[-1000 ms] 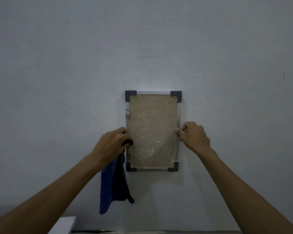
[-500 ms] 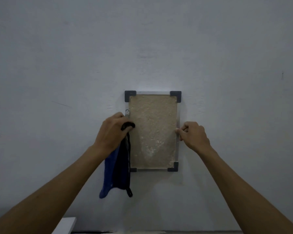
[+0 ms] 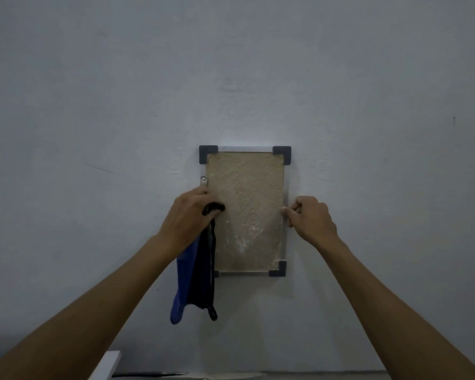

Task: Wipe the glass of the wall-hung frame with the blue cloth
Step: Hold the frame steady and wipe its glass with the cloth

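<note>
Your left hand [image 3: 188, 218] grips the blue cloth [image 3: 196, 275] (hanging) at the frame [image 3: 244, 212]; your right hand [image 3: 310, 218] pinches its right edge.

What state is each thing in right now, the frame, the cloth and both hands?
Frame: hanging upright on the wall, gripped at both side edges.
Blue cloth: gripped at its top, hanging limp over the frame's left edge and lower left corner.
Left hand: grips the cloth at the frame's left edge.
Right hand: pinches the frame's right edge.
</note>
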A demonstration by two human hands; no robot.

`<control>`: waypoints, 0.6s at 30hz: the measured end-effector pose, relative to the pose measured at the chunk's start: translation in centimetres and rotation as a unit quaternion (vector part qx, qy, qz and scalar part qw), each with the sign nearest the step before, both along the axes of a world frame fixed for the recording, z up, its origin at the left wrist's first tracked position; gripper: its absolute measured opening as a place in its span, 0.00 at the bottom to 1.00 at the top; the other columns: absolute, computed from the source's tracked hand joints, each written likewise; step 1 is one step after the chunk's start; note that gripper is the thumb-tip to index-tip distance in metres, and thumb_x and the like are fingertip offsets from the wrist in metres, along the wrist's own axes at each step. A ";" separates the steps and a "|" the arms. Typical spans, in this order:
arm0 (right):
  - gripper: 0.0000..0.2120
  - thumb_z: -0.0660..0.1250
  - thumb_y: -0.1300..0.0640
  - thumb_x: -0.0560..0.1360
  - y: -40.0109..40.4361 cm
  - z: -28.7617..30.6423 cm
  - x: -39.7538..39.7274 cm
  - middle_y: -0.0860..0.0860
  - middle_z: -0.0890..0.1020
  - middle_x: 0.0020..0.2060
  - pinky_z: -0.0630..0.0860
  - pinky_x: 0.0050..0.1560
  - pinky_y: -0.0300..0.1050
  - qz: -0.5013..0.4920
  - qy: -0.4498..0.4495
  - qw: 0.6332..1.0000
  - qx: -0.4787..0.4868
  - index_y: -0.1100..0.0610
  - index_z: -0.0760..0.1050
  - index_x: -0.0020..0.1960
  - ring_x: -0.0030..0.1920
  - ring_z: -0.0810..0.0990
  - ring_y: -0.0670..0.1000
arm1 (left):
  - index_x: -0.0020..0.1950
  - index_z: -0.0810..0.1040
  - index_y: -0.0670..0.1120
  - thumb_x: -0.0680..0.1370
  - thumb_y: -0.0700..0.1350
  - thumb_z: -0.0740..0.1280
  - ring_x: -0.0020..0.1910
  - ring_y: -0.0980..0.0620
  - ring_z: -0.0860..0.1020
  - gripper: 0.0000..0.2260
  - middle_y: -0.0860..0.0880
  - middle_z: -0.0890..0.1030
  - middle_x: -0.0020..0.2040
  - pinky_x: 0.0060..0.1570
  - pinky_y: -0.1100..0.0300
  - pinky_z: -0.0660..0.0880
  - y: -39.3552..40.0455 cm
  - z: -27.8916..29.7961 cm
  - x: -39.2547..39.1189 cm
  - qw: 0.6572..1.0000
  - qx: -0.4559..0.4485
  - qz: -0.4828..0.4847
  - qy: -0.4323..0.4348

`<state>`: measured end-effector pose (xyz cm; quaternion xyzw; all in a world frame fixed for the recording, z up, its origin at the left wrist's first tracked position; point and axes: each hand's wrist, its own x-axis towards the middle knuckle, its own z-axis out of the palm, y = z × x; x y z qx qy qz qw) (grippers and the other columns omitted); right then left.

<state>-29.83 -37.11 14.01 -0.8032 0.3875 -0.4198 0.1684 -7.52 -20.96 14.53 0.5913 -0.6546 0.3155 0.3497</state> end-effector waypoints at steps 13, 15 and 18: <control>0.14 0.68 0.46 0.79 -0.2 0.0 0.0 0.51 0.83 0.36 0.83 0.47 0.56 0.000 0.002 1.000 -0.003 0.54 0.77 0.40 0.39 0.83 0.52 | 0.54 0.85 0.45 0.76 0.44 0.73 0.45 0.50 0.82 0.08 0.47 0.82 0.52 0.49 0.53 0.81 -0.2 -1.7 -0.6 0.996 0.079 -0.008 -0.042; 0.14 0.68 0.45 0.79 -0.2 0.0 -0.1 0.51 0.83 0.36 0.83 0.48 0.56 0.002 0.003 1.000 -0.003 0.54 0.77 0.41 0.39 0.83 0.52 | 0.55 0.85 0.46 0.77 0.45 0.72 0.45 0.49 0.82 0.08 0.48 0.82 0.53 0.48 0.52 0.81 -0.2 -1.8 -0.7 0.993 0.099 0.012 -0.060; 0.14 0.67 0.45 0.79 -0.1 -0.1 -0.1 0.52 0.84 0.36 0.83 0.47 0.56 0.004 0.001 1.000 -0.005 0.55 0.77 0.42 0.39 0.83 0.52 | 0.54 0.85 0.45 0.76 0.44 0.73 0.42 0.50 0.80 0.08 0.46 0.81 0.49 0.46 0.53 0.81 -0.5 -1.1 -0.6 0.999 -0.024 0.032 0.003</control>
